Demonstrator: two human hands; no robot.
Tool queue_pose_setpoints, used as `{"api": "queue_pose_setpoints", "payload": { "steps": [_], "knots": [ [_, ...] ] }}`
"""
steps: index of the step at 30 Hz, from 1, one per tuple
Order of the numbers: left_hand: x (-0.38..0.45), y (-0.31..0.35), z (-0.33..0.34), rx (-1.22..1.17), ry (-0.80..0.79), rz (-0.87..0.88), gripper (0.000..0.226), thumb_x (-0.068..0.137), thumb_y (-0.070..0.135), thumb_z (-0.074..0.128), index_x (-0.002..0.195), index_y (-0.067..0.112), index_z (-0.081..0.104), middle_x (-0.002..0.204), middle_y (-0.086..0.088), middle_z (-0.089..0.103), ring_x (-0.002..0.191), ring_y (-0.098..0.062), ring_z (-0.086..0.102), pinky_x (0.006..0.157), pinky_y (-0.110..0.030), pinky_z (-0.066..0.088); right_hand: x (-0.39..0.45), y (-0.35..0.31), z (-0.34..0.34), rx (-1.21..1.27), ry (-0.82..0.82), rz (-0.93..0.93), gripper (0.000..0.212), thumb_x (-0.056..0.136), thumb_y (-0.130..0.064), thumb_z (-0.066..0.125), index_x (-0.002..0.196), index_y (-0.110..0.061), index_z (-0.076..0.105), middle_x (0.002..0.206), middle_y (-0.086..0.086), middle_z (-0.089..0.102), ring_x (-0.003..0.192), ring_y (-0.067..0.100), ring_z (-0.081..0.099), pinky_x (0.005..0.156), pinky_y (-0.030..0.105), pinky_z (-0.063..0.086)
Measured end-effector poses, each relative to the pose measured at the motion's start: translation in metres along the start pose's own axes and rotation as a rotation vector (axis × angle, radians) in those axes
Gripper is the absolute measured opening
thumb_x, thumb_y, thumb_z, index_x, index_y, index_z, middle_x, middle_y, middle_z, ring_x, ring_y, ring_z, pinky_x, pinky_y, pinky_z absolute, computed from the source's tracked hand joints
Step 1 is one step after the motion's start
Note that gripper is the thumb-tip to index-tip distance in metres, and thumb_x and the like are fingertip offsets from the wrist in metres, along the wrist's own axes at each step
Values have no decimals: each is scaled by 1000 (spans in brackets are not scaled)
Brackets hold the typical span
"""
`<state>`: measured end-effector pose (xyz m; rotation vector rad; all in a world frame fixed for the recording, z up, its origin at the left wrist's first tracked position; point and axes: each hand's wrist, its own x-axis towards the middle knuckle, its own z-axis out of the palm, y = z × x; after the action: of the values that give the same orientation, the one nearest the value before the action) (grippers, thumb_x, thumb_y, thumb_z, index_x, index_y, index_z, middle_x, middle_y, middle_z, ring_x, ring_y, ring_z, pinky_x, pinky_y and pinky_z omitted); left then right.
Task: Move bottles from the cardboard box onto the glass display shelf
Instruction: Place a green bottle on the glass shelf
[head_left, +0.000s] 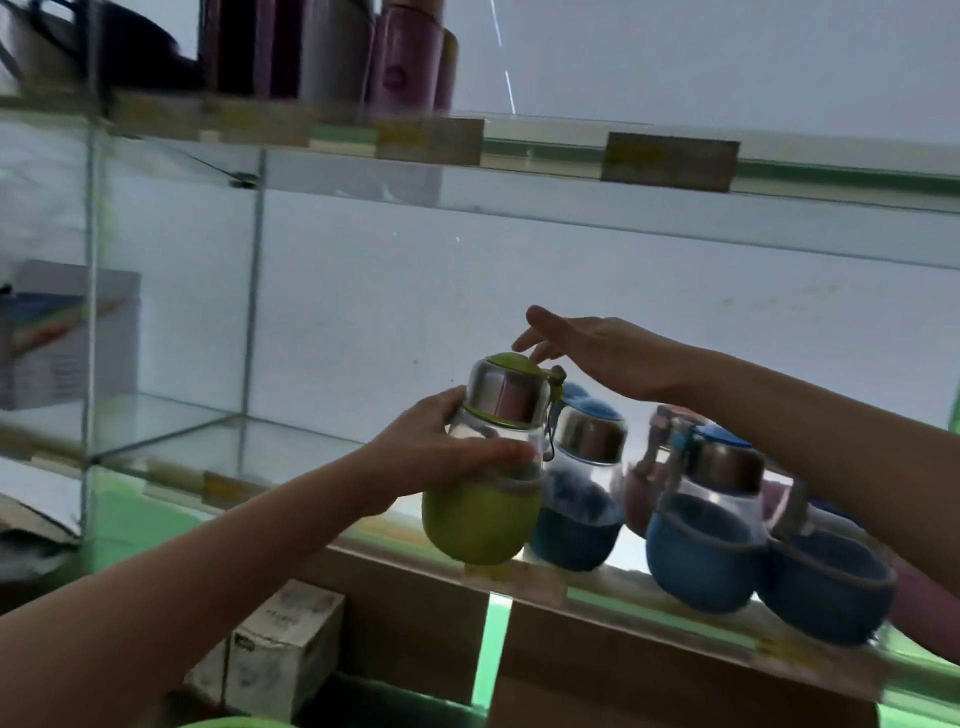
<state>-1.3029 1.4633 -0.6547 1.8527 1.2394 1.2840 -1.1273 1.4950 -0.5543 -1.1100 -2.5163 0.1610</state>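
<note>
The green bottle, clear-shouldered with a steel collar and green lid, is sitting at the glass shelf's near edge, the left hand gripping it, the right hand's loose fingers touching its lid.

Left hand grips green bottle, seemingly at shelf edge.

The scene is looking dim and bluish, with soft even light coming off the pale wall behind the glass. Motion blur is smearing the blue bottles at the right. The tumblers at the top are staying dark and unsharp. The shelf edge is slanting from wide-angle distortion.
</note>
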Motion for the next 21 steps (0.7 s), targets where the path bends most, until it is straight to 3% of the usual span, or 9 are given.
{"api": "queue_pose_setpoints", "payload": {
  "steps": [6, 13, 17, 21],
  "knots": [
    [32, -26, -7, 12, 100, -86, 73, 56, 54, 72, 122, 31, 51, 112, 8, 63, 100, -16, 61, 84, -35, 54, 19, 18, 0, -6, 39, 7, 83, 70, -71, 7, 133, -32, 42, 129, -1, 56, 116, 19, 52, 104, 38, 37],
    [65, -45, -2, 24, 96, -144, 89, 42, 63, 74, 121, 30, 51, 114, 6, 64, 104, -19, 61, 92, -43, 53, 24, 41, 4, -92, -52, 77, 84, 75, -75, 5, 131, -26, 43, 128, -1, 54, 115, 20, 51, 106, 41, 35],
    [76, -57, 8, 37, 86, -195, 86, 46, 58, 76, 123, 29, 49, 115, 4, 62, 105, -20, 59, 93, -44, 51, 25, 44, 6, -139, -101, 86, 63, 91, -58, 11, 137, -23, 38, 139, -2, 46, 121, 20, 46, 109, 42, 31],
    [85, -67, 8, 12, 50, -216, 92, 41, 65, 75, 123, 30, 48, 115, 3, 62, 105, -21, 60, 93, -47, 52, 26, 44, 5, -110, -102, 105, 82, 79, -76, 6, 135, -25, 38, 140, -3, 46, 122, 19, 47, 109, 43, 33]
  ]
}}
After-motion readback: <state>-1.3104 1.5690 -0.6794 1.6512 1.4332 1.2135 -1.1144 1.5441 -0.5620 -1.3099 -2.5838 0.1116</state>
